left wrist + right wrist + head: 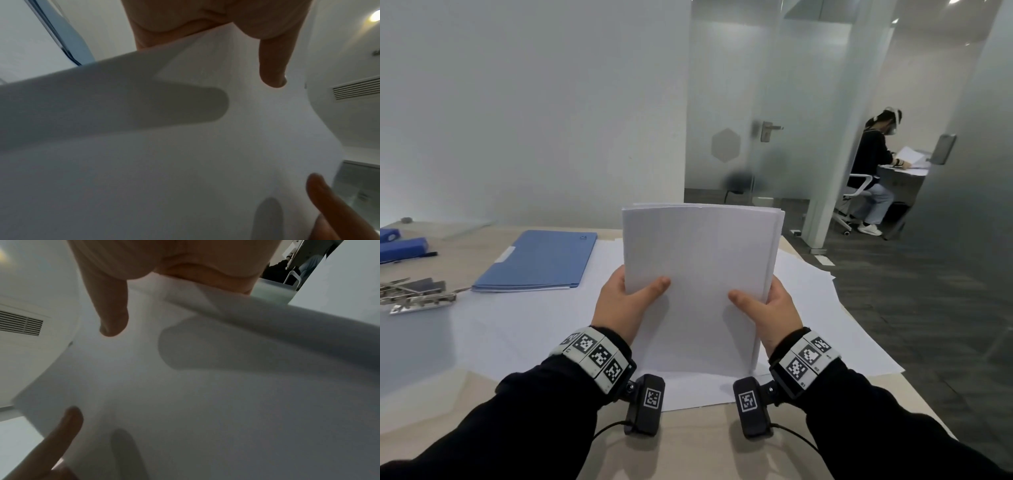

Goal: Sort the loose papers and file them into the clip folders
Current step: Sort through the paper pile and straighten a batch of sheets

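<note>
I hold a thick stack of white papers point(698, 274) upright on its lower edge over the table. My left hand point(625, 301) grips its left side, thumb across the front, fingers hidden behind. My right hand point(767, 311) grips the right side the same way. The left wrist view shows the paper stack point(185, 154) filling the frame, with my left hand's thumb point(271, 65) on it. In the right wrist view my right thumb point(111, 313) presses the stack point(205, 402). More loose white sheets point(534, 325) lie spread on the table underneath. A blue clip folder point(541, 262) lies shut to the left.
Metal folder clips point(414, 294) lie in a heap at the left edge. Blue folders point(400, 246) sit at the far left. The table's right edge point(914, 387) runs beside dark carpet. Another person point(873, 164) sits at a desk behind a glass partition, far right.
</note>
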A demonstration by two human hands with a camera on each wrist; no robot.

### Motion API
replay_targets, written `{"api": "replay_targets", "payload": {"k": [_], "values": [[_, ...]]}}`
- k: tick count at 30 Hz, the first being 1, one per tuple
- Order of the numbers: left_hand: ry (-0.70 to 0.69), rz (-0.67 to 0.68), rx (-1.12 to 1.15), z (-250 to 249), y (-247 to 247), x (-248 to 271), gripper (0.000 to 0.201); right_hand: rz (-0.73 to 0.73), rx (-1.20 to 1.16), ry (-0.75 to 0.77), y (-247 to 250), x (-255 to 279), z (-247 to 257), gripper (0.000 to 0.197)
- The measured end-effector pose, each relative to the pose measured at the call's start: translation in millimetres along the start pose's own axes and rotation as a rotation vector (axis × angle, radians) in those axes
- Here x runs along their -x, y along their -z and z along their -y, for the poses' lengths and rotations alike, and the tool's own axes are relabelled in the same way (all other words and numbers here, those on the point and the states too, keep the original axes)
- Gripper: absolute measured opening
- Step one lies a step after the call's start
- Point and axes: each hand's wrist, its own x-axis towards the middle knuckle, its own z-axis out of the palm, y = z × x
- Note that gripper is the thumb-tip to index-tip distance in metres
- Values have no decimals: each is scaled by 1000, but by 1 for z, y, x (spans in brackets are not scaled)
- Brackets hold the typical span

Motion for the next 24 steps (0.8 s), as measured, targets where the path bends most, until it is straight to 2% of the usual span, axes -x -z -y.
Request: {"api": "replay_targets", "payload": {"k": [7, 12, 15, 19, 24], "values": [[31, 37, 24, 6, -2, 1, 34, -20, -49, -12, 5, 0, -3, 37], [131, 64, 14, 19, -3, 7, 36, -35, -38, -113, 4, 8, -11, 20], [126, 68, 45, 12, -3, 2, 35, -44, -44, -131, 2, 1, -8, 22], [161, 115, 29, 17, 2, 3, 48, -2, -71, -166, 6, 1, -14, 38], [234, 154, -44, 34, 6, 13, 45, 29, -47, -220, 6, 15, -33, 35]]}}
